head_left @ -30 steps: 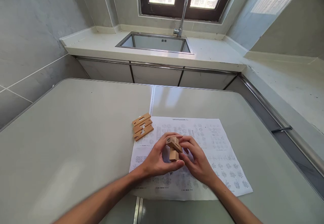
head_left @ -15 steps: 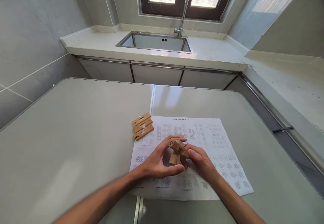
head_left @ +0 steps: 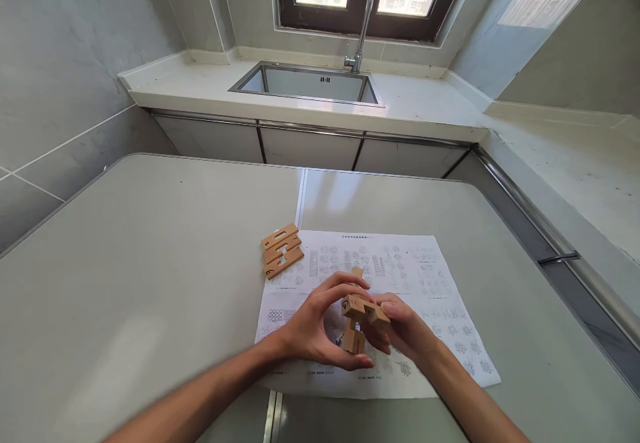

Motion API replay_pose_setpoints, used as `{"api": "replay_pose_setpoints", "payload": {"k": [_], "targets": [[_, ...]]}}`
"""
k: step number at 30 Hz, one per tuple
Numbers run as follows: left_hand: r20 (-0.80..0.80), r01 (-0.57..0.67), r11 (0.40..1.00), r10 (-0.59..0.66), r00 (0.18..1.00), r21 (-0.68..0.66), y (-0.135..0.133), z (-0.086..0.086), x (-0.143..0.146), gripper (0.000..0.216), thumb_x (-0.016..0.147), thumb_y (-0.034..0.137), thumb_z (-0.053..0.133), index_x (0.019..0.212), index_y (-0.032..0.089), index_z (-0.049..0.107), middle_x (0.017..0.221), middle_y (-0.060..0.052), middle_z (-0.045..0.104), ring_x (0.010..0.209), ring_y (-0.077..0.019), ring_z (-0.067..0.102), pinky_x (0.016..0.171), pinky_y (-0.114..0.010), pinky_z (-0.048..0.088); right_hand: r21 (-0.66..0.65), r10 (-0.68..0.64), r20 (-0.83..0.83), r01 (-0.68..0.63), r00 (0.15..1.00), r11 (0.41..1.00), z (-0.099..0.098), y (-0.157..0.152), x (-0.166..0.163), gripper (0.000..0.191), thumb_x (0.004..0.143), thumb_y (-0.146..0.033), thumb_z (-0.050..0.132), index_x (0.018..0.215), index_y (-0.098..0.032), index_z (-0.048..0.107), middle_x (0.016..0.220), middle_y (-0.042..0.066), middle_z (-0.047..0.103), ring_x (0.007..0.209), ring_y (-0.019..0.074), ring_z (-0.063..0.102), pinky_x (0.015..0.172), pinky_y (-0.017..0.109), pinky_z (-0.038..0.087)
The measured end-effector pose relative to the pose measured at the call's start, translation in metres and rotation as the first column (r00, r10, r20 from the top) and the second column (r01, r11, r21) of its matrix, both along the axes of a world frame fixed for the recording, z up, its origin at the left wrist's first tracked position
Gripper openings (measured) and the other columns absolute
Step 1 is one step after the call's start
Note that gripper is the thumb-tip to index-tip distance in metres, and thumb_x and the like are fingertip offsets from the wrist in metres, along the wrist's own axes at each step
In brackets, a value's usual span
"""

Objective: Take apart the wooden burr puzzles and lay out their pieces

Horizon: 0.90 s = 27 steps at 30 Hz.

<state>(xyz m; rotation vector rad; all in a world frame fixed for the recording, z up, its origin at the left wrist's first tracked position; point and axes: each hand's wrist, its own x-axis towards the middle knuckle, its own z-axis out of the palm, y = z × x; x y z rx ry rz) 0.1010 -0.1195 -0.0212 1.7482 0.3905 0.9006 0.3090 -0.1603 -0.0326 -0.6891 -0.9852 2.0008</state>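
Note:
Both my hands hold a small cluster of interlocked wooden puzzle bars (head_left: 361, 316) just above a printed instruction sheet (head_left: 425, 276) on the grey table. My left hand (head_left: 313, 326) curls round the upright bar, thumb under its lower end. My right hand (head_left: 405, 329) pinches the right end of the horizontal notched bar that crosses it. A third bar end pokes up behind my fingers. Three loose notched wooden bars (head_left: 281, 249) lie side by side at the sheet's top-left corner, apart from my hands.
The table (head_left: 150, 263) has a seam down its middle and a rounded far edge. Beyond it stands a counter with a steel sink (head_left: 307, 84) and a tall tap (head_left: 361, 16) under a window. A second counter runs along the right.
Both hands have drawn the wooden assembly nearer to me and lower in view. The horizontal bar has turned more level, and the right hand now grips its end.

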Motion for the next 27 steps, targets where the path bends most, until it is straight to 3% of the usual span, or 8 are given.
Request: {"api": "replay_pose_setpoints", "payload": {"k": [5, 19, 27], "targets": [[0.007, -0.041, 0.999, 0.041, 0.999, 0.028, -0.001, 0.003, 0.002, 0.081, 0.061, 0.049, 0.102, 0.132, 0.027, 0.068, 0.138, -0.015, 0.060, 0.134, -0.0384, 0.059, 0.116, -0.054, 0.050, -0.035, 0.039, -0.069, -0.042, 0.997, 0.998, -0.006, 0.003, 0.001, 0.051, 0.091, -0.057, 0.067, 0.061, -0.016, 0.061, 0.046, -0.005, 0.043, 0.037, 0.0089, 0.036, 0.039, 0.024, 0.029], [0.000, -0.009, 0.998, 0.009, 1.000, 0.055, -0.006, 0.005, 0.003, 0.081, 0.059, 0.052, 0.102, 0.129, 0.027, 0.070, 0.137, -0.015, 0.058, 0.131, -0.0374, 0.061, 0.114, -0.053, 0.053, -0.082, 0.157, -0.254, -0.183, 0.954, 0.980, -0.028, 0.001, 0.004, 0.044, 0.084, -0.057, 0.070, 0.065, -0.018, 0.059, 0.038, -0.009, 0.039, 0.027, 0.0071, 0.031, 0.027, 0.020, 0.027], [-0.053, -0.026, 0.996, 0.031, 0.998, 0.081, -0.008, 0.004, 0.002, 0.083, 0.059, 0.054, 0.102, 0.131, 0.028, 0.069, 0.137, -0.014, 0.060, 0.126, -0.0346, 0.065, 0.110, -0.048, 0.056, -0.090, 0.174, -0.249, -0.201, 0.953, 0.975, -0.029, 0.000, 0.005, 0.049, 0.081, -0.061, 0.074, 0.060, -0.019, 0.057, 0.035, -0.011, 0.033, 0.025, 0.0060, 0.027, 0.026, 0.019, 0.025]]}}
